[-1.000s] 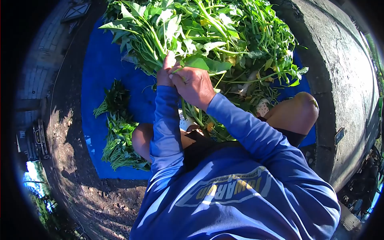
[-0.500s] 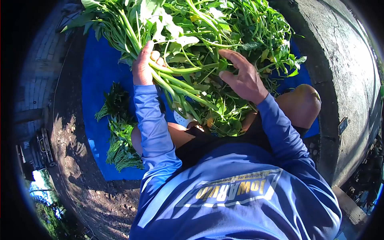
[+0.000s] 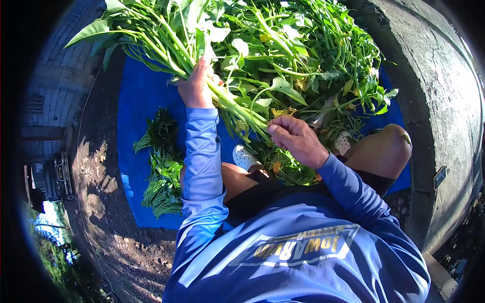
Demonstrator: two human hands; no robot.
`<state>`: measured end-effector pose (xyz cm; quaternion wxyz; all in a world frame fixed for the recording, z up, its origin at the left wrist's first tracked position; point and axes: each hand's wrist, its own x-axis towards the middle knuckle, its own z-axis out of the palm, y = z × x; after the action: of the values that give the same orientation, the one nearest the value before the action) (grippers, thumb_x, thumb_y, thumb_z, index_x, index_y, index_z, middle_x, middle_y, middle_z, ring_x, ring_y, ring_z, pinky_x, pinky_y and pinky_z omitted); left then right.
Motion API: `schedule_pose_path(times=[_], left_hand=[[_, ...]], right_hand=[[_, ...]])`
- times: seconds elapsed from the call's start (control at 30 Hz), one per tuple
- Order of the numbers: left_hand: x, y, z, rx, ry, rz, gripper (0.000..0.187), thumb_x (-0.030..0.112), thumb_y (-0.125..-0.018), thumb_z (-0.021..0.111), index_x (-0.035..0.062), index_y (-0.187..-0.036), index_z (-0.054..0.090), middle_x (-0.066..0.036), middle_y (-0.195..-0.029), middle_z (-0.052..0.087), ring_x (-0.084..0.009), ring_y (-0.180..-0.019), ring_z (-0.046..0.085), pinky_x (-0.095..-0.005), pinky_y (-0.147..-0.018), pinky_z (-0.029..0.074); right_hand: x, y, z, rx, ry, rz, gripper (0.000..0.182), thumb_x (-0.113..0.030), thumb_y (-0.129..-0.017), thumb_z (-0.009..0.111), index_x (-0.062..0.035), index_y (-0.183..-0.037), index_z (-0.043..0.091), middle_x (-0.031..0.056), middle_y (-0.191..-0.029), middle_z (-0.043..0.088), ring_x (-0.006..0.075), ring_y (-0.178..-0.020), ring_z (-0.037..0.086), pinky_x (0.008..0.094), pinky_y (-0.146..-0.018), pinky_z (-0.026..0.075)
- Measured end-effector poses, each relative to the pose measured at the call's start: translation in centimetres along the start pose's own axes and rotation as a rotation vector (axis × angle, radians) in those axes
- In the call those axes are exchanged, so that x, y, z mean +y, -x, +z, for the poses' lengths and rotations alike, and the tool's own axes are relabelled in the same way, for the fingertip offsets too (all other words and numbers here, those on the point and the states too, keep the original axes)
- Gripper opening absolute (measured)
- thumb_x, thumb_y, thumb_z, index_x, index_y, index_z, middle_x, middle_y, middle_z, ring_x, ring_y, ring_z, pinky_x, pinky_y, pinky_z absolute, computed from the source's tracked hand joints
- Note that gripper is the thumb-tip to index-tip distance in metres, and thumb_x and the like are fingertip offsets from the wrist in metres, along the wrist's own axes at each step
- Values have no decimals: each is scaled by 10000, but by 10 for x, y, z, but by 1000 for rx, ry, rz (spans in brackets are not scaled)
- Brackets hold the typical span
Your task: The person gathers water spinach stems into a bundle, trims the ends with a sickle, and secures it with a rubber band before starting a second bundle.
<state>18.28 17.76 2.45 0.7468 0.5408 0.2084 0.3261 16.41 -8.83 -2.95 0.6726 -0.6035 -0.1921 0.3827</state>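
My left hand (image 3: 198,87) is wrapped around a thick bunch of leafy greens, which look like water spinach (image 3: 174,48). Its arrow-shaped leaves fan out to the upper left, and the pale cut stems slant down to the right. At the lower ends of those stems, my right hand (image 3: 298,139) has thumb and forefinger pinched together on a stem; the exact contact is partly hidden by the fingers. A big heap of loose greens (image 3: 313,55) lies just beyond both hands, with some yellowed leaves (image 3: 283,112) in it.
Blue tarp (image 3: 132,106) lies under the greens. Small bundles of greens (image 3: 164,184) rest on it at the left. My white perforated clog (image 3: 245,157) and bent knee (image 3: 391,146) are close by. A concrete ledge (image 3: 429,86) runs along the right; bare soil (image 3: 108,217) borders the left.
My right hand has moved down toward the stem ends and closed from open fingers into a pinch. The bunch in my left hand has shifted slightly right and down in view.
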Motion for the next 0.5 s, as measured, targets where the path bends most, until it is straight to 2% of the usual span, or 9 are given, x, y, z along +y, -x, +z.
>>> schedule_pose_path(times=[0.07,0.1,0.2,0.23,0.33,0.37,0.43,0.47,0.5], left_hand=[[-6,-7,-11,-14,-2,-49,285,258,-884,837,88,-1022,655,15,-682,518,-141,-519,515,-341,-521,502],[-5,-10,-15,-34,3,-77,291,257,-884,837,88,-1033,653,12,-686,521,-142,-523,515,-340,-527,501],[-6,-14,-25,-51,-14,-102,291,263,-885,831,83,-1029,654,11,-697,527,-138,-543,512,-338,-540,485],[-5,-16,-27,-43,-14,-110,289,264,-883,831,82,-1022,654,12,-698,527,-138,-544,511,-339,-541,481],[0,-14,-28,-43,-29,-130,288,269,-875,836,82,-1003,657,16,-706,524,-136,-548,505,-336,-545,469],[-1,-14,-28,-43,-33,-127,286,270,-876,835,83,-1000,658,19,-706,521,-132,-547,501,-334,-545,467],[-1,-13,-33,-38,-49,-125,283,273,-878,834,85,-994,658,24,-707,517,-126,-545,493,-329,-544,462],[-1,-10,-33,-53,-48,-148,278,271,-883,830,84,-999,661,26,-706,515,-122,-544,490,-327,-545,462],[-2,-8,-30,-74,-44,-167,274,268,-887,826,82,-1004,663,28,-705,514,-118,-544,487,-326,-546,462]], right_hand=[[9,4,7,65,102,-79,249,-252,-1065,648,-10,-1114,680,-27,-852,625,47,-774,513,244,-698,453],[7,10,5,84,241,-40,272,-273,-1058,663,-4,-1076,697,-32,-806,609,37,-739,488,236,-665,436],[23,20,-9,36,299,99,281,-280,-1051,667,-2,-1053,709,-35,-791,604,35,-723,479,240,-647,437],[29,25,-16,25,431,229,267,-271,-1015,698,-9,-1054,729,19,-810,678,67,-750,585,261,-685,487],[82,51,-44,-109,1121,-233,249,-250,-982,713,-17,-1061,751,90,-819,728,132,-780,688,296,-712,533],[81,51,-51,-159,1055,-178,243,-233,-965,713,-19,-1075,750,119,-850,735,202,-793,703,336,-725,546],[4,46,-47,-258,910,-68,248,-200,-932,713,-23,-1102,749,175,-913,749,344,-818,733,416,-751,572],[-51,42,-23,-104,614,-59,246,-160,-939,691,-13,-1133,725,145,-918,736,364,-781,712,443,-760,573],[-64,33,-15,19,621,-301,285,-90,-905,677,-17,-1180,694,134,-973,715,378,-826,694,456,-795,568]])
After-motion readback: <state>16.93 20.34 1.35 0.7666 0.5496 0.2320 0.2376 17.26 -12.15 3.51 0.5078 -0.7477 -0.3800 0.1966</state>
